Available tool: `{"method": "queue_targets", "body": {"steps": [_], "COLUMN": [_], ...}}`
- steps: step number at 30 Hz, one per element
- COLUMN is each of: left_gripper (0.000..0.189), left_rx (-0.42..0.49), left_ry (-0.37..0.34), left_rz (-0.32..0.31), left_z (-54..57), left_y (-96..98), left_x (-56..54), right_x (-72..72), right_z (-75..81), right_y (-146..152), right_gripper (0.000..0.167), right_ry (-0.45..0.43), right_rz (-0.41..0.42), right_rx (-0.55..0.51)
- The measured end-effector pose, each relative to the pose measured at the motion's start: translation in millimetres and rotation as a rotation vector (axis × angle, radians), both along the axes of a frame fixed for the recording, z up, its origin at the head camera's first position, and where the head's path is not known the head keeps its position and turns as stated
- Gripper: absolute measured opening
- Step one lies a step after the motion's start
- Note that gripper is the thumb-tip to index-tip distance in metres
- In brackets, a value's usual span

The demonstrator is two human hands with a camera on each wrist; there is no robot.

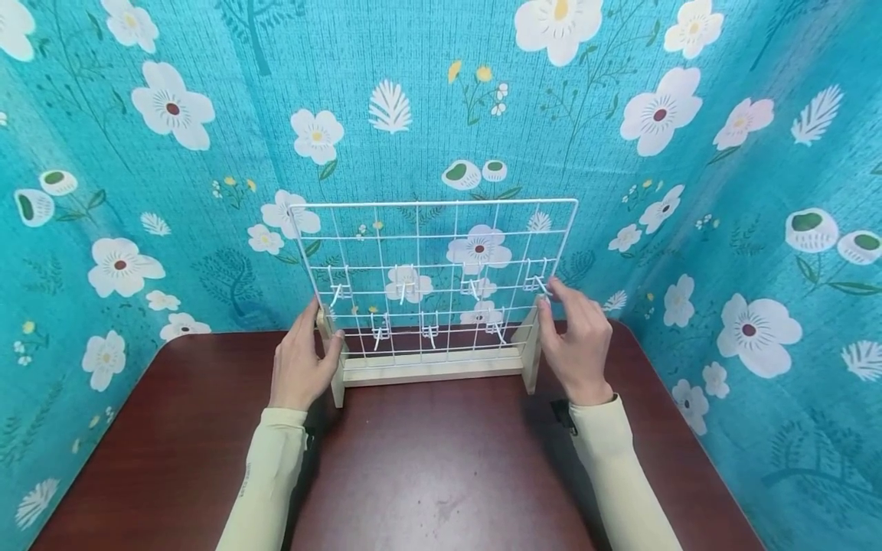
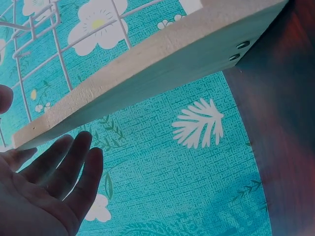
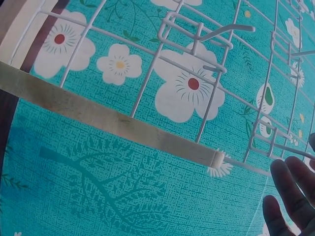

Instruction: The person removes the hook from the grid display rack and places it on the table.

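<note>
We see a white wire grid rack (image 1: 434,279) standing upright near the far edge of a dark red-brown table (image 1: 441,467), set into a pale wooden base (image 1: 430,369) with 2 wooden side posts. The left hand (image 1: 301,360) is at the left post (image 1: 335,375), thumb toward the front of it and fingers reaching behind; from the head view it looks wrapped loosely about the post, but in the left wrist view the fingers (image 2: 74,162) lie fairly straight and spread just beneath the end of the wood (image 2: 147,73), with a sliver of space showing, so we cannot tell if they truly touch. The right hand (image 1: 577,344) is up at the right edge of the grid, above the right post (image 1: 530,356), its fingertips beside a small white wire hook (image 1: 537,285) clipped to the mesh. In the right wrist view the fingertips (image 3: 290,191) sit close under the wire (image 3: 246,166) that runs out of the post's end, relaxed and only lightly bent; we cannot tell whether they pinch anything. We count 7 hooks on the grid: 4 in an upper row and 3 below. A teal cloth printed with white flowers (image 1: 172,107) hangs behind and to both sides of the table. Pale yellow sleeves (image 1: 265,482) cover both forearms.
</note>
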State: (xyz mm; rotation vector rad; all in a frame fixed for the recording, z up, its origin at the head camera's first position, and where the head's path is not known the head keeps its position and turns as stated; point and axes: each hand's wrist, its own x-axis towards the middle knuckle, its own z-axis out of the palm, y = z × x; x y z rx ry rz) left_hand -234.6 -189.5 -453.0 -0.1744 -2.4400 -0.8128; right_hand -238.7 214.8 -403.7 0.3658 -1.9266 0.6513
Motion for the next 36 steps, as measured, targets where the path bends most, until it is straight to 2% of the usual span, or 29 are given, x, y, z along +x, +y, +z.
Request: {"method": "queue_targets", "body": {"steps": [7, 18, 28, 36], "left_gripper": [0.070, 0.049, 0.049, 0.049], "left_rx": [0.013, 0.022, 0.037, 0.039], "left_ry": [-0.006, 0.067, 0.050, 0.038], "left_rz": [0.004, -0.017, -0.033, -0.021], "left_z": [0.6, -3.3, -3.7, -4.2], "left_y": [2.2, -1.3, -0.6, -1.5], "left_x": [0.3, -1.5, -2.0, -0.7], "right_x": [-0.6, -2.9, -5.3, -6.8], "right_z": [0.6, 0.0, -1.8, -3.4], "right_y": [-0.4, -1.3, -0.3, -1.5], "right_gripper": [0.030, 0.027, 0.018, 0.018], "right_ry": [-0.003, 0.001, 0.004, 0.013], "right_rz": [0.002, 0.006, 0.002, 0.004], "right_rx": [0.001, 0.016, 0.019, 0.014]}}
